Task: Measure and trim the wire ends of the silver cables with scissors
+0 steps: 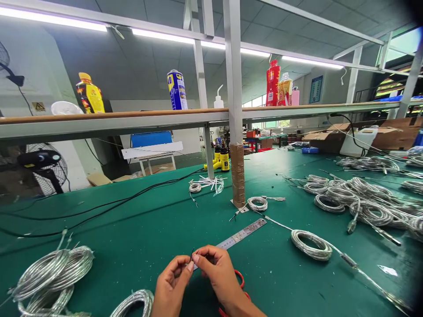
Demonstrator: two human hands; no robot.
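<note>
- Nearest the camera, at the lower edge: the left hand and the right hand, with a coil of silver, clear-sheathed cable lying just beside the left hand.
- Fingers of both hands are drawn together, thumb to forefinger, pinching a thin black wire strand. The strand is at the meeting point of the fingertips, above the counter; its lower part is hidden.
- A steel ruler lies flat and slantwise, its near end behind the hands. Red looped handles show partly behind the right hand and wrist.
- Surface: a green-topped counter, marked with small pale specks and scraps.
- On the left, a stack of silver cable coils; on the right, a single silver coil and, beyond it, a large heap of silver cables.
- A grey metal post, wrapped in brown tape low down, stands on the counter. Black cables run across the left side.
- Overhead, a wood-edged shelf carries bottles and a blue-and-yellow can beneath lit tube lamps.
- Room: a black fan at left; open cardboard boxes at right; panelled ceiling above.
</note>
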